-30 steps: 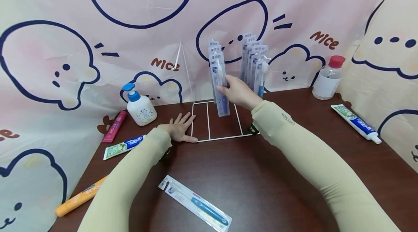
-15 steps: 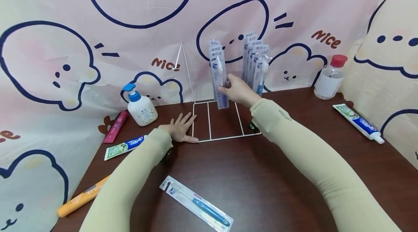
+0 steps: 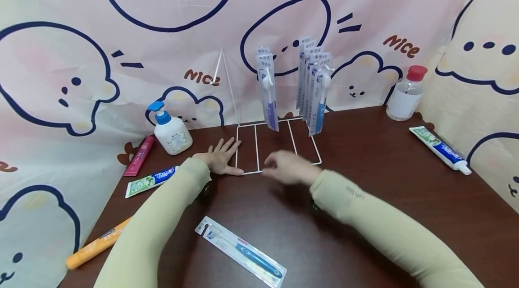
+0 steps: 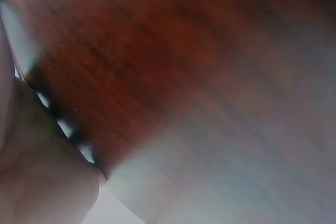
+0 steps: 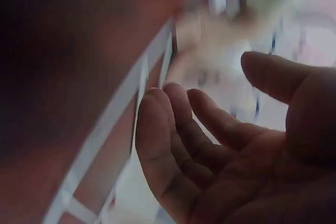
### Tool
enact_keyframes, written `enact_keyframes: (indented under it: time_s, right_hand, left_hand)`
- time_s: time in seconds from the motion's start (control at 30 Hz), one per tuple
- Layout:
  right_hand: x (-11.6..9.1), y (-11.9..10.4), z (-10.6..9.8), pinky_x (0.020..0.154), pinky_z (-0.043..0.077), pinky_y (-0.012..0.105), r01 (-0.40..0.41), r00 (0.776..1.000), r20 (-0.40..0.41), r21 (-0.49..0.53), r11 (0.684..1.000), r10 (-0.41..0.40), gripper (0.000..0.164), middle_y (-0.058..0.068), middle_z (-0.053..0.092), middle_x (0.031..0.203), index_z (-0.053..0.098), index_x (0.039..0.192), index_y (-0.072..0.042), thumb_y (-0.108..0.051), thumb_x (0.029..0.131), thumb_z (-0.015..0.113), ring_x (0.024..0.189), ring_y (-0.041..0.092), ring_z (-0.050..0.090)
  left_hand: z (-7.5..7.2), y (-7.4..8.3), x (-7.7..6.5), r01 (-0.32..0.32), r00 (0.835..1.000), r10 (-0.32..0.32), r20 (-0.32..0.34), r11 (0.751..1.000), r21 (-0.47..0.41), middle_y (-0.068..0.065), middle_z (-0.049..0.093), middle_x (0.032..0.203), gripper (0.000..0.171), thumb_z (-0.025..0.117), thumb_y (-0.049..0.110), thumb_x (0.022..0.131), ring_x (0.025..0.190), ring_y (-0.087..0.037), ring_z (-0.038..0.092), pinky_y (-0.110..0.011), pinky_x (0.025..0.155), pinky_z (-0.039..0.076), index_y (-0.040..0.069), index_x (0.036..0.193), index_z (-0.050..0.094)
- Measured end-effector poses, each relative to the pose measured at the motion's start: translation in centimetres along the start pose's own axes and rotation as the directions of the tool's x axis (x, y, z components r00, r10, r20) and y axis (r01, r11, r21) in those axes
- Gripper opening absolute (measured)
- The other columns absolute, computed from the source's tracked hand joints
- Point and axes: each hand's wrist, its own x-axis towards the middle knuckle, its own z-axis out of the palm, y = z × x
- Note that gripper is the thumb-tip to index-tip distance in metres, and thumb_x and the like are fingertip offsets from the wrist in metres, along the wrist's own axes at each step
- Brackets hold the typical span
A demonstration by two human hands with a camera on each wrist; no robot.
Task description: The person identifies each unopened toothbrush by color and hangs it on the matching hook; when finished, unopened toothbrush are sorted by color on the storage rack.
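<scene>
My left hand lies flat with fingers spread on the table, fingertips at the left side of a white wire rack. Only a blurred edge of that hand shows in the left wrist view. My right hand is over the rack's front bar, holding nothing. In the right wrist view the right hand has loosely bent fingers and the thumb apart. Behind it, packaged toothbrushes hang in two rows, a purple one foremost on the left and a blue one foremost on the right.
A packaged blue toothbrush lies near the front. To the left are a pump bottle, a pink tube, a toothpaste tube and an orange tube. A red-capped bottle and another toothpaste tube sit right.
My right hand has let go of the purple toothbrush pack, which now hangs in the left row, and has dropped down towards the rack's front. The left hand stays in place.
</scene>
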Motion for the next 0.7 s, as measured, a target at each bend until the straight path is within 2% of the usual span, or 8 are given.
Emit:
enact_keyframes:
  time_s: [0.1, 0.2, 0.33, 0.47, 0.53, 0.6, 0.63, 0.7]
  right_hand:
    - [-1.7, -2.2, 3.3, 0.087, 0.043, 0.036, 0.080, 0.994, 0.087, -0.154, 0.985, -0.067, 0.056, 0.006, 0.060, 0.112, 0.059, 0.121, -0.009, -0.052, 0.086, 0.056, 0.103, 0.021, 0.056]
    - [-3.2, -4.4, 5.6, 0.076, 0.047, 0.036, 0.140, 0.986, 0.129, -0.292, 0.946, -0.106, 0.066, 0.005, 0.057, 0.107, 0.060, 0.120, -0.012, -0.063, 0.080, 0.054, 0.094, 0.021, 0.056]
    - [-4.1, -6.8, 7.2, 0.061, 0.047, 0.034, 0.172, 0.983, 0.125, -0.388, 0.906, -0.134, 0.070, 0.002, 0.052, 0.096, 0.064, 0.112, -0.013, -0.071, 0.072, 0.055, 0.083, 0.019, 0.052]
    - [-4.3, -8.3, 8.3, 0.055, 0.045, 0.030, 0.220, 0.975, 0.134, -0.457, 0.862, -0.177, 0.074, 0.000, 0.049, 0.092, 0.065, 0.109, -0.012, -0.073, 0.067, 0.059, 0.079, 0.016, 0.048]
    - [-4.4, -8.7, 8.4, 0.055, 0.044, 0.029, 0.237, 0.971, 0.147, -0.478, 0.846, -0.189, 0.067, -0.001, 0.049, 0.092, 0.067, 0.103, -0.014, -0.069, 0.065, 0.065, 0.078, 0.015, 0.047]
    - [-4.3, -8.8, 8.2, 0.054, 0.044, 0.029, 0.241, 0.969, 0.168, -0.493, 0.836, -0.181, 0.053, -0.001, 0.050, 0.090, 0.069, 0.092, -0.017, -0.061, 0.064, 0.071, 0.076, 0.015, 0.047]
    - [-4.3, -8.8, 8.0, 0.053, 0.044, 0.030, 0.237, 0.970, 0.173, -0.493, 0.837, -0.172, 0.044, -0.001, 0.051, 0.088, 0.069, 0.087, -0.018, -0.055, 0.064, 0.075, 0.075, 0.015, 0.048]
    - [-4.1, -8.4, 7.4, 0.051, 0.045, 0.032, 0.211, 0.975, 0.167, -0.481, 0.851, -0.147, 0.021, 0.000, 0.054, 0.082, 0.067, 0.076, -0.020, -0.039, 0.071, 0.076, 0.071, 0.015, 0.050]
  left_hand:
    - [-0.1, 0.0, -0.2, -0.005, 1.000, 0.005, -0.001, 1.000, 0.008, -0.009, -0.011, 0.153, 0.111, 0.042, 0.082, 0.069, 0.136, -0.039, -0.007, -0.063, 0.101, 0.007, 0.022, 0.148, -0.008]
    - [-0.1, 0.1, -0.2, -0.004, 1.000, 0.004, -0.010, 1.000, 0.005, -0.010, -0.010, 0.153, 0.110, 0.043, 0.080, 0.071, 0.136, -0.040, -0.007, -0.063, 0.100, 0.008, 0.020, 0.148, -0.007]
    - [-0.1, 0.0, -0.3, 0.008, 1.000, -0.008, -0.012, 1.000, 0.005, -0.009, -0.010, 0.153, 0.110, 0.045, 0.079, 0.071, 0.136, -0.040, -0.007, -0.063, 0.100, 0.007, 0.019, 0.148, -0.007]
    - [-0.2, -0.1, -0.3, 0.009, 1.000, -0.009, -0.016, 1.000, 0.005, -0.010, -0.010, 0.153, 0.111, 0.046, 0.079, 0.071, 0.136, -0.040, -0.007, -0.064, 0.100, 0.007, 0.019, 0.148, -0.006]
    - [-0.1, -0.1, -0.2, 0.015, 1.000, -0.015, -0.014, 1.000, 0.011, -0.009, -0.011, 0.153, 0.111, 0.044, 0.080, 0.070, 0.136, -0.039, -0.007, -0.063, 0.101, 0.007, 0.020, 0.148, -0.007]
    - [0.1, -0.1, -0.1, 0.019, 1.000, -0.018, -0.006, 1.000, 0.015, -0.007, -0.013, 0.152, 0.112, 0.042, 0.083, 0.068, 0.136, -0.038, -0.009, -0.062, 0.101, 0.006, 0.023, 0.148, -0.010]
    - [0.1, -0.2, 0.0, 0.019, 1.000, -0.019, -0.003, 1.000, 0.017, -0.006, -0.014, 0.152, 0.112, 0.041, 0.083, 0.068, 0.136, -0.037, -0.010, -0.062, 0.102, 0.005, 0.023, 0.147, -0.010]
    - [0.3, -0.3, 0.1, 0.017, 1.000, -0.017, -0.001, 1.000, 0.017, -0.006, -0.015, 0.152, 0.113, 0.040, 0.084, 0.067, 0.136, -0.037, -0.010, -0.062, 0.101, 0.004, 0.024, 0.147, -0.011]
